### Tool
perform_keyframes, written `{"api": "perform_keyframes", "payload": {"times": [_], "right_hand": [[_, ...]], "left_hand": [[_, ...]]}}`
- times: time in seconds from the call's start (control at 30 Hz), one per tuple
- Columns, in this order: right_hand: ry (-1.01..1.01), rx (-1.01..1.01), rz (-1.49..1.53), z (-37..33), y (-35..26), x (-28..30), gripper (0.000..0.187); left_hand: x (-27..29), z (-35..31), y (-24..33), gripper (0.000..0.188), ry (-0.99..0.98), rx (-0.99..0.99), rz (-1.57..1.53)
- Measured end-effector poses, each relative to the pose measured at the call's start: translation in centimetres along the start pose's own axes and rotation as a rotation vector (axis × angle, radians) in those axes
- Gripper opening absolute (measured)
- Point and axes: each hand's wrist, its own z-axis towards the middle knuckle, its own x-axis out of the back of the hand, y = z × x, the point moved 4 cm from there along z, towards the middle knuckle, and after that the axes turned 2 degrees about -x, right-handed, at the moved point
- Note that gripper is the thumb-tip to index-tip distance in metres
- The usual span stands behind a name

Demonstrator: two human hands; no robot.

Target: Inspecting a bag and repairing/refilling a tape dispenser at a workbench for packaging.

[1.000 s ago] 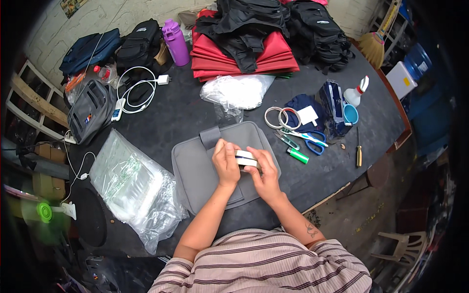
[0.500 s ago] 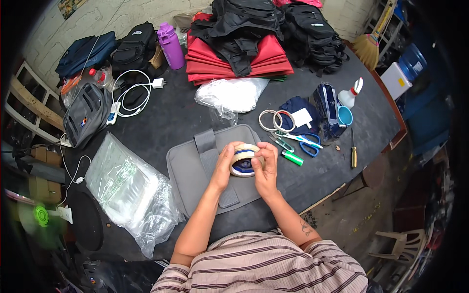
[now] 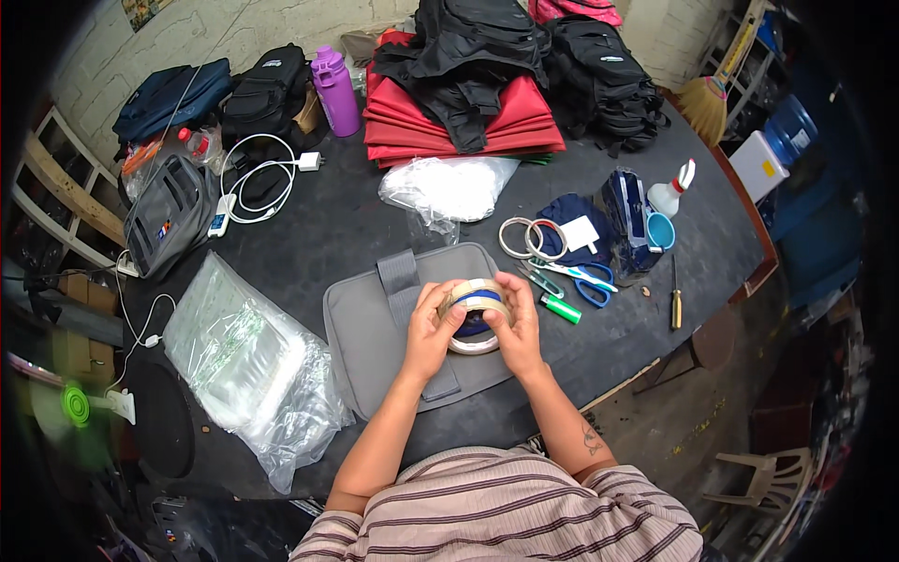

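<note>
Between both hands I hold a roll of tape [image 3: 475, 346], pale and shiny with a blue inner ring; it may be more than one roll stacked. My left hand [image 3: 433, 328] grips its left side, with the thumb near the hole. From the right, my right hand [image 3: 518, 328] is closed round it, its thumb also at the hole. Right under the hands lies a flat grey fabric piece [image 3: 361, 323] with rounded corners and a darker grey strap [image 3: 400, 273] across it.
Scissors [image 3: 592, 283], thread snips [image 3: 541, 279], a green lighter [image 3: 561, 309], two tape rings [image 3: 532, 239] and a screwdriver [image 3: 676, 307] lie to the right. Plastic bags [image 3: 253, 365] lie at left. Red folded fabric [image 3: 468, 140], black backpacks [image 3: 607, 84] and a purple bottle [image 3: 335, 92] stand at the back.
Both hands have shifted their hold on the tape, and it has turned a little. My left thumb now reaches over its edge. The head view has moved slightly.
</note>
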Motion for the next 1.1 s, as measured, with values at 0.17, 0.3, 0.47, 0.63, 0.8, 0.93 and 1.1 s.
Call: {"api": "perform_keyframes", "payload": {"times": [0.17,0.3,0.47,0.63,0.8,0.93,1.1], "right_hand": [[0.064,0.074,0.011,-0.7,-1.1,-0.5,0.044],[0.044,0.210,-0.261,-0.8,-2.8,-0.8,0.043],[-0.009,0.094,-0.054,0.4,-2.0,0.0,0.046],[0.008,-0.109,-0.127,1.4,-2.0,0.3,0.043],[0.017,-0.097,-0.059,2.1,-3.3,-0.2,0.037],[-0.010,-0.150,0.241,2.1,-4.0,-0.9,0.036],[-0.022,-0.156,0.356,1.3,-4.6,-2.0,0.035]], "left_hand": [[-0.4,-0.7,0.9,0.036,0.063,-0.151,0.206],[-1.1,-1.4,1.6,0.033,0.104,-0.254,0.424],[-0.8,-0.3,1.7,0.031,0.083,-0.050,0.114],[-0.2,0.4,0.3,0.035,0.224,0.086,-0.482],[0.0,0.4,1.8,0.037,0.223,0.036,-0.490],[0.4,0.3,3.5,0.038,0.216,-0.012,-0.418],[0.5,-0.2,5.2,0.045,0.133,-0.065,-0.348]]}}
